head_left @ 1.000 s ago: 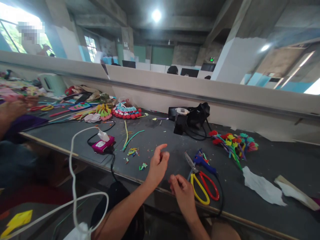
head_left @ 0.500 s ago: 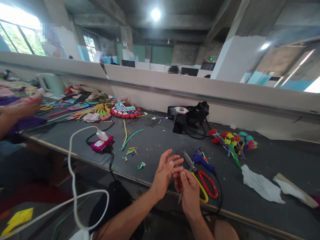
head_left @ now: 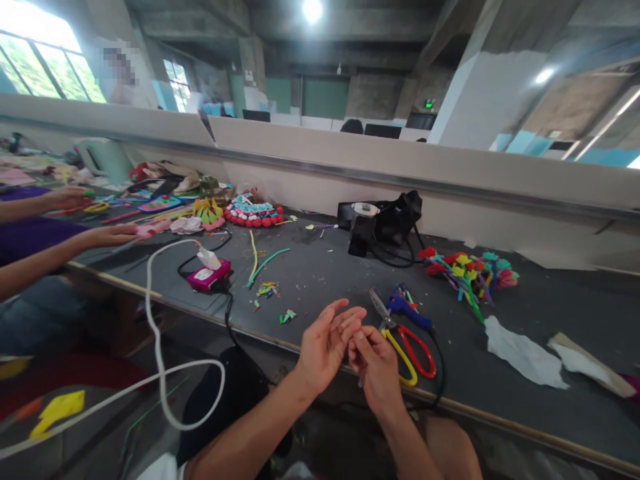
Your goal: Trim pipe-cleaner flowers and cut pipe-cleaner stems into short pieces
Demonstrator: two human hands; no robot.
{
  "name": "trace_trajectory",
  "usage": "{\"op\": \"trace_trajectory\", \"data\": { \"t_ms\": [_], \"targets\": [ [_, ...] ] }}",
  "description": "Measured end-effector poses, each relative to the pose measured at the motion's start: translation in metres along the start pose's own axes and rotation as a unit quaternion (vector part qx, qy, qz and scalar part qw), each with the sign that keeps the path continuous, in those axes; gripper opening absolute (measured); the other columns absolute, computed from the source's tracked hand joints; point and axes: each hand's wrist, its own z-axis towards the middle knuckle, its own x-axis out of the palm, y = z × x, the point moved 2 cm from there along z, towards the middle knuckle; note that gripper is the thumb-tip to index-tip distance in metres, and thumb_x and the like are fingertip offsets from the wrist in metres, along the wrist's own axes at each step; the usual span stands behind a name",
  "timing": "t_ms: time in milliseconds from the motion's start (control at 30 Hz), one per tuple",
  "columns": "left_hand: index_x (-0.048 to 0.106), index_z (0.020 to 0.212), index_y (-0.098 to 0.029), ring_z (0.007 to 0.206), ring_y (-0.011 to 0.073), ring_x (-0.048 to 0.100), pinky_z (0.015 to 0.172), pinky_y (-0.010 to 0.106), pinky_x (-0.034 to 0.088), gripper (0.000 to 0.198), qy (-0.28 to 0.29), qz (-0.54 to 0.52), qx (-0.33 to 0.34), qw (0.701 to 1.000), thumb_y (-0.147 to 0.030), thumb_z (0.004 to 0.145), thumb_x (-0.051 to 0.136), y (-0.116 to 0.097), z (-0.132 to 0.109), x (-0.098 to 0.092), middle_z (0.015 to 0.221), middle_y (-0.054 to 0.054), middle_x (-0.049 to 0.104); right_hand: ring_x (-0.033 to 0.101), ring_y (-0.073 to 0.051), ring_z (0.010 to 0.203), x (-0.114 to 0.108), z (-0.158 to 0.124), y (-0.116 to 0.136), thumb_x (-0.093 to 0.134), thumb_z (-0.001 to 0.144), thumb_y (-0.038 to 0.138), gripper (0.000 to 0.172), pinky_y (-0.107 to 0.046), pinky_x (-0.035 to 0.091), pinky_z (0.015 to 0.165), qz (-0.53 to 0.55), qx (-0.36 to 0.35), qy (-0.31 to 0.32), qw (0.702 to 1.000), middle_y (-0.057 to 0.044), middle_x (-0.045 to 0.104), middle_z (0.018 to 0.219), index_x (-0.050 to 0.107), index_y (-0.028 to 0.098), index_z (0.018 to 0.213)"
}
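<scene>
My left hand [head_left: 324, 348] is palm up over the table's front edge, its fingers stretched out and slightly curled. Close against its fingertips is my right hand [head_left: 376, 365], thumb and fingers pinched together. Whatever lies in that pinch is hidden or too small to make out. Just right of the hands rest scissors [head_left: 388, 320] with one yellow and one red handle. A blue glue gun [head_left: 409, 311] lies right behind them. Small cut pieces [head_left: 287, 316] in green and white are scattered to the left of my hands.
Pipe-cleaner flowers [head_left: 465, 270] lie at right, near a crumpled white sheet [head_left: 523, 353]. A magenta power socket [head_left: 210, 276] with a white cable stands at left. Behind are a black bag [head_left: 400, 220] and a red-and-blue beaded piece [head_left: 255, 212]. A co-worker's hand [head_left: 113, 235] reaches in from the left.
My hands have shifted slightly left in view, still together, and the left palm has turned further upward. At left, both of the co-worker's arms now reach over the table.
</scene>
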Motion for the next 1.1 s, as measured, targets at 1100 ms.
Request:
{"op": "trace_trajectory", "data": {
  "t_ms": [1100],
  "targets": [
    [0.062, 0.118, -0.016, 0.121, 0.0187, 0.055, 0.105, 0.036, 0.042, 0.041, -0.170, 0.832, 0.265, 0.456, -0.008, 0.085, 0.039, -0.163, 0.046, -0.110, 0.128, 0.010, 0.061, 0.054, -0.013, 0.050, -0.026, 0.007, 0.006, 0.059, 0.084, 0.051, 0.035, -0.023, 0.043, 0.051, -0.304, -0.061, -0.034, 0.950, 0.001, 0.061, 0.062, 0.067, 0.017, 0.088]
  ]
}}
